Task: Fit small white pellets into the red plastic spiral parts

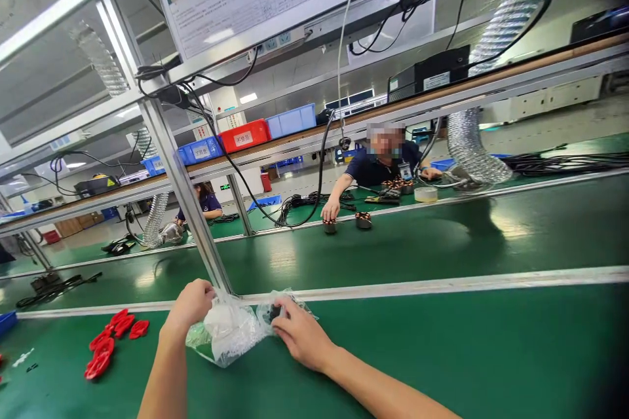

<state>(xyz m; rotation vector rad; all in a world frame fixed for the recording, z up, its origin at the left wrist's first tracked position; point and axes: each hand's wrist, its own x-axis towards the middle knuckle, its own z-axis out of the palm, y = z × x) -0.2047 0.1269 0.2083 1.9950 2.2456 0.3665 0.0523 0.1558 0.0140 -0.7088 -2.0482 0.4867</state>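
On the green bench lies a clear plastic bag [230,330] with whitish contents. My left hand [191,304] is closed on the upper left edge of this bag, its fingertips partly hidden by the plastic. To the right, a second clear bag [264,314] holds small black parts [275,311]. My right hand [302,337] reaches over it, thumb and fingers closed around the plastic beside the black parts. Whether the fingers grip the plastic alone or a part too, I cannot tell.
Several red plastic parts [101,357] lie left of my left arm. A metal post [189,222] rises just behind the bags. Across the conveyor belt [422,242], a co-worker's hand [330,209] touches a copper-wound part [363,220]'s neighbour. Bins [244,136] stand on the shelf.
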